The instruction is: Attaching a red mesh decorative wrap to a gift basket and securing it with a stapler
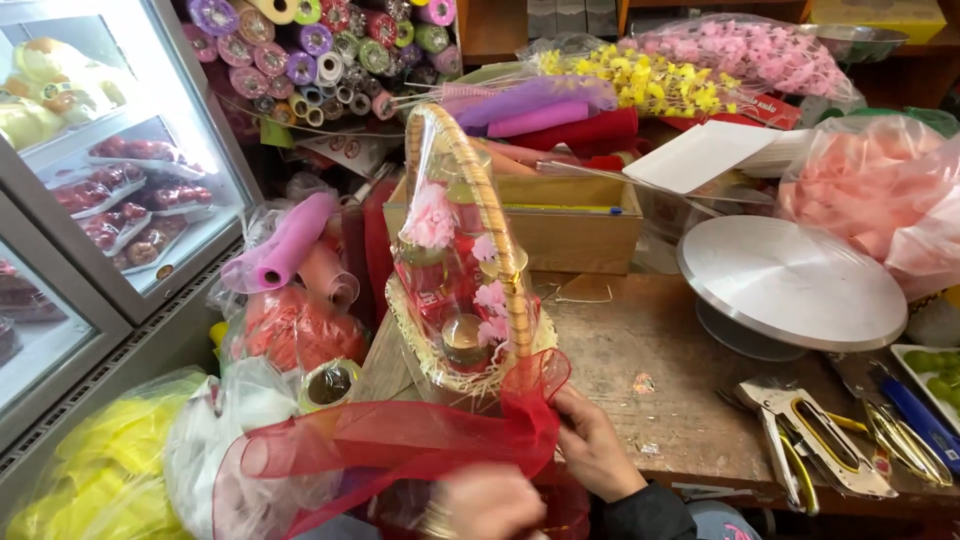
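Head view looks down on a cluttered wooden worktable (650, 390), where a wicker gift basket (465, 300) wrapped in clear film stands near the front edge, filled with jars and pink paper flowers under a tall arched handle. Red mesh ribbon (420, 440) is gathered across its base. The right hand (592, 445) pinches the ribbon at the basket's lower right corner, fingers curled into the fabric. The left hand (485, 500) is low, blurred and partly behind the mesh, touching the ribbon; I cannot tell its grip. Just left of the basket, rolls of pink and orange wrap (290, 270) and a bag of yellow material (110, 460) crowd the table's edge. Behind stands a cardboard box (560, 225); to the right sit a round metal turntable (790, 285), a staple gun (810, 440) and scissors (905, 430). A glass-fronted cooler (110, 190) stands at far left.
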